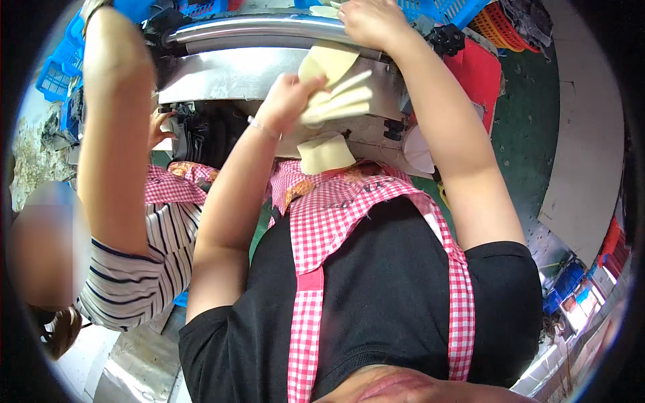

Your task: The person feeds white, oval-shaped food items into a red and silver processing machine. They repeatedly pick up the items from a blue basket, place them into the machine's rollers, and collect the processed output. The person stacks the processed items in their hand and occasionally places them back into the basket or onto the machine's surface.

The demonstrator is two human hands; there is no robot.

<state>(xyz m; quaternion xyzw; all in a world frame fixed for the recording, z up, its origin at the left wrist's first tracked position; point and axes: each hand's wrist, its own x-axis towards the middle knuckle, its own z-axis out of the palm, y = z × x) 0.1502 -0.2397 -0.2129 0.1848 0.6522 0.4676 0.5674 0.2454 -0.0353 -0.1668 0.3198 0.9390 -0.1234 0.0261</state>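
Observation:
My left hand (287,101) is closed on a fanned bunch of cream-coloured flat sheet pieces (346,104), held over the metal plate of a roller machine. My right hand (373,25) reaches across the machine's shiny roller (262,28), its fingers by some pale pieces (325,11) at the far side. Its fingertips are partly cut off by the picture's top edge, so I cannot make out what they grip. Another cream piece (326,154) lies near my lap, at the top of my red checked apron (349,215).
To my left a co-worker in a striped shirt (127,282) reaches forward, one hand (160,129) beside dark material (201,138). Blue baskets (57,84) and an orange basket (500,30) stand around the machine. A black knob (447,40) and red surface (474,74) are right.

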